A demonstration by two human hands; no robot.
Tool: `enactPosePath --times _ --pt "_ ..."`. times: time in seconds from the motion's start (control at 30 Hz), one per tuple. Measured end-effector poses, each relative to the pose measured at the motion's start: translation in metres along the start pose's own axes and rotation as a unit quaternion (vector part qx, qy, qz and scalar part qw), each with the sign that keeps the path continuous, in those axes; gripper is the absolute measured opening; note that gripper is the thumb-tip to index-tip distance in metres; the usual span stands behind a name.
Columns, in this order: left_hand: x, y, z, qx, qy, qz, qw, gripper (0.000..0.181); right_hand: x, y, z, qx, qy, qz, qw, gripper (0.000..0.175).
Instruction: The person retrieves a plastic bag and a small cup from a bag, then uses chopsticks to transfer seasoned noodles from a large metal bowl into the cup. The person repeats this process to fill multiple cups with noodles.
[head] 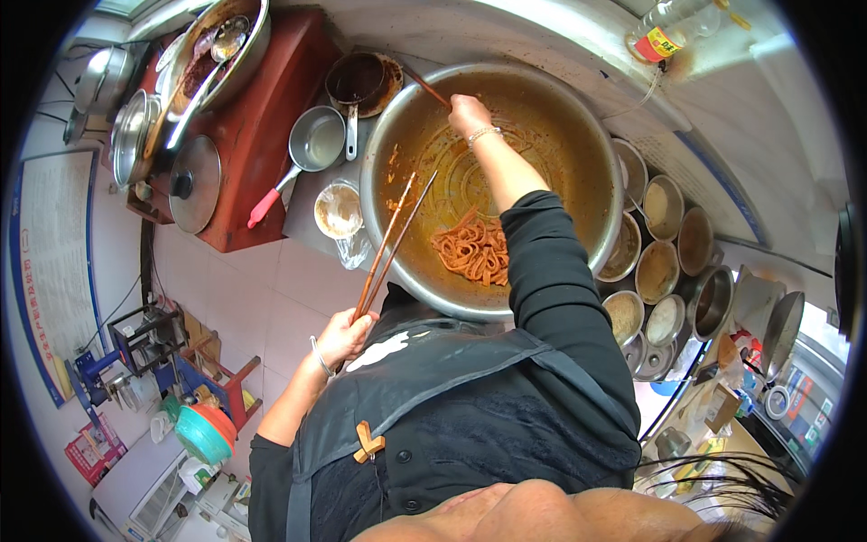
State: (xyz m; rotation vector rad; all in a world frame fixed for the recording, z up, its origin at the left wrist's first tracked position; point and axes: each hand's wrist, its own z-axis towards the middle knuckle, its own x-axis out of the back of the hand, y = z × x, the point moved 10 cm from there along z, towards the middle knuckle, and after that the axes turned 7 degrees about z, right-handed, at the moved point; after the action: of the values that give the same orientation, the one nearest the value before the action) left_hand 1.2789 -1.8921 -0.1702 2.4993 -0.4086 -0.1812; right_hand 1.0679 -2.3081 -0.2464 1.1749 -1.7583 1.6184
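A wide metal basin (542, 88) stands before me, its inside smeared with oily orange-brown residue. On its near side lies a heap of red-brown, sauce-coated strips (471, 251), partly covered by my right sleeve. My left hand (345, 339) grips a pair of long wooden chopsticks (389, 251) near their lower ends. Their tips point up over the basin's left side, slightly apart from each other. My right hand (469, 116) reaches across to the far part of the basin, closed around a dark brown wooden stick (428, 87) that slants over the rim.
Left of the basin are a grey saucepan (317, 139), a dark pan (355, 78) and a plastic-wrapped bowl (339, 210). A red stand (271, 135) holds a large bowl with ladles and a glass lid (195, 183). Several seasoning pots (657, 271) crowd the right. A bottle (660, 40) stands upper right.
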Motion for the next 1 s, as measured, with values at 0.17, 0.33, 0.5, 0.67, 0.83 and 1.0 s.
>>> enactPosePath --times 0.17,0.33,0.5,0.67,0.83,1.0 --pt "0.001 0.017 0.003 0.004 0.006 -0.103 0.995 0.025 0.080 0.017 -0.059 0.014 0.080 0.168 0.982 0.020" --pt "-0.003 0.033 0.040 -0.010 -0.070 -0.043 0.997 0.018 0.133 0.043 -0.173 0.024 -0.014 0.184 0.983 0.016" --pt "-0.025 0.054 0.080 0.026 -0.112 0.046 0.992 0.009 0.178 0.043 -0.281 -0.011 0.056 0.280 0.958 0.013" --pt "-0.047 0.058 0.116 -0.009 -0.132 0.205 0.970 0.020 0.180 0.018 -0.364 -0.019 0.008 0.299 0.954 0.017" --pt "-0.074 0.071 0.139 -0.111 -0.153 0.373 0.909 0.014 0.124 0.002 -0.395 0.043 -0.011 0.244 0.969 0.017" --pt "-0.086 0.068 0.161 -0.193 -0.147 0.483 0.841 0.019 0.092 -0.002 -0.401 0.100 0.019 0.183 0.978 0.011"
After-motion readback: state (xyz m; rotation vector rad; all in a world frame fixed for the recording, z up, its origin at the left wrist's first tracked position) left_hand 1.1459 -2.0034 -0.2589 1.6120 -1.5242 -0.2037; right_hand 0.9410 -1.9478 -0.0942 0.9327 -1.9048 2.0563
